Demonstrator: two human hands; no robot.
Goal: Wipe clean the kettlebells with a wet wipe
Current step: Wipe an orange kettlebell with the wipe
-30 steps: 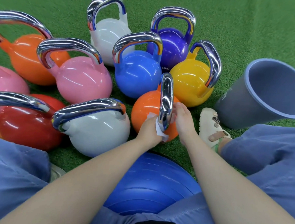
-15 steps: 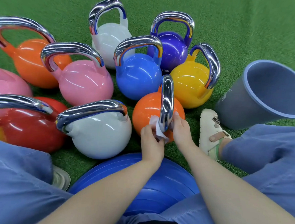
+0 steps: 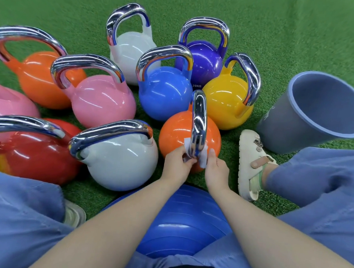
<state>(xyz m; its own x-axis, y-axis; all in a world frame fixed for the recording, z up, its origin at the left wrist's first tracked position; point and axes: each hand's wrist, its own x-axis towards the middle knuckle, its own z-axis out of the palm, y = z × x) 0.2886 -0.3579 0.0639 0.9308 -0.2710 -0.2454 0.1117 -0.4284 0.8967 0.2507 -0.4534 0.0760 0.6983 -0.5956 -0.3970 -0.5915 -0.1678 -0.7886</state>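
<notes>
Left hand point(image 3: 178, 164): fingers curled, pinching the wet wipe point(image 3: 203, 158) against the left side of the chrome handle point(image 3: 199, 122), low on its near leg.
Right hand point(image 3: 217, 169): fingers curled round the wipe's other end on the handle's right side; index fingertip up against the orange ball.
Wet wipe: white, wrapped round the bottom of the handle, ends held one in each hand.
Orange kettlebell point(image 3: 176, 131): upright on the green turf point(image 3: 288, 33), handle edge-on to the camera, directly ahead of both hands.
Neighbours: white kettlebell point(image 3: 120, 161) just beside it on the left; blue kettlebell point(image 3: 163, 92) and yellow kettlebell point(image 3: 224, 99) just behind it.
Further back: purple kettlebell point(image 3: 205, 60) marked 20KG, second white kettlebell point(image 3: 131, 50) behind the blue one.
Left side: pink kettlebell point(image 3: 102, 102), another orange kettlebell point(image 3: 38, 77), red kettlebell point(image 3: 29, 155); one more pink one cut off by the frame edge.
Bin point(image 3: 306, 123): grey-blue, tilted, mouth open toward the camera, on the turf right of the yellow kettlebell.
Exercise ball point(image 3: 184, 221): blue, ribbed, between the person's legs, under the forearms.
Person: blue trousers, cream sandal point(image 3: 250, 157) on the right foot near the bin's base.
</notes>
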